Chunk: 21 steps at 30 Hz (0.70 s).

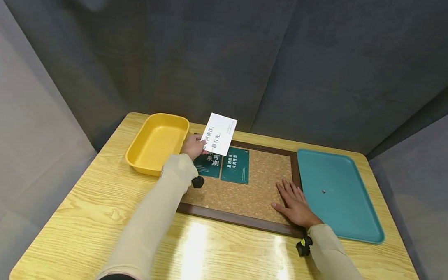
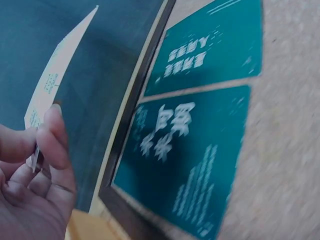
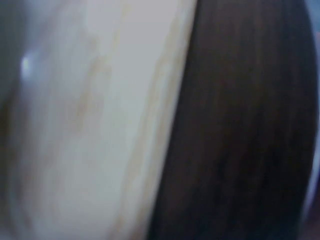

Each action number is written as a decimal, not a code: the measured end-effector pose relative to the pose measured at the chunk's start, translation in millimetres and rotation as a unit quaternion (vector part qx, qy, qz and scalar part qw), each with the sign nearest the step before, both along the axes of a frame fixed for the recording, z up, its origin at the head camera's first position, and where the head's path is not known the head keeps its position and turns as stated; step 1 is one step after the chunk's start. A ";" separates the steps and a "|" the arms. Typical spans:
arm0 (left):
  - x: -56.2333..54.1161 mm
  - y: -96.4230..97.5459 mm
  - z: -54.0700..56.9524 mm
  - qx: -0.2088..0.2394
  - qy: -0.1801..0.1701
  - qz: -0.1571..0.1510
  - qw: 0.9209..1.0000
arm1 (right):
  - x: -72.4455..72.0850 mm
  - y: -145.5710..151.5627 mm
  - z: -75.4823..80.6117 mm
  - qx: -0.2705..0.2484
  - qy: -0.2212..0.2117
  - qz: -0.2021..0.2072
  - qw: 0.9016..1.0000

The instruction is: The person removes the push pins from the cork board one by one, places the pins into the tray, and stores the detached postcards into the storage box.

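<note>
A white card [image 1: 219, 133] printed with dark characters is pinched by its lower left edge between the thumb and fingers of my left hand [image 1: 193, 147]. It is held up over the far left part of a brown-framed corkboard [image 1: 257, 199]. Two green cards with white writing lie side by side on the cork; the left green card [image 2: 185, 165] is partly covered in the head view, while the right green card [image 1: 235, 165] shows whole there. With fingers spread, my right hand [image 1: 295, 206] rests on the board's right side. Only blurred frame and tabletop fill the right wrist view.
Left of the board stands a yellow bin [image 1: 159, 144]. On the right lies a teal tray [image 1: 340, 214] with one small object [image 1: 324, 191] in it, too small to identify. All of it is on a wooden table [image 1: 95, 205], with dark curtain [image 1: 212, 53] behind.
</note>
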<state>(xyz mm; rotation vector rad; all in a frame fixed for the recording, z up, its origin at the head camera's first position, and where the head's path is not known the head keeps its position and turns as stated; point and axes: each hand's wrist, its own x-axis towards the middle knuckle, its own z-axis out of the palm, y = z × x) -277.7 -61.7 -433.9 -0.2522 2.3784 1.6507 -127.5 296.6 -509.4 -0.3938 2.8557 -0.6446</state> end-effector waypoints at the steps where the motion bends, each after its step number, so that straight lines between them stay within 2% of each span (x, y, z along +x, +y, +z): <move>1: -1.8 -3.3 1.3 -0.002 -0.002 0.006 1.000 | -0.2 0.3 -0.4 0.000 0.000 0.000 1.000; 10: -5.5 -28.9 8.0 0.003 -0.021 0.054 0.998 | -0.5 0.7 -0.8 0.000 0.003 0.001 1.000; 16: -3.8 -46.2 10.5 -0.009 -0.008 0.064 0.998 | 0.7 -1.0 0.0 0.001 0.002 0.000 1.000; 21: -8.3 -64.9 11.0 -0.015 0.000 0.086 0.996 | 1.7 -1.9 1.6 -0.003 0.002 0.001 1.000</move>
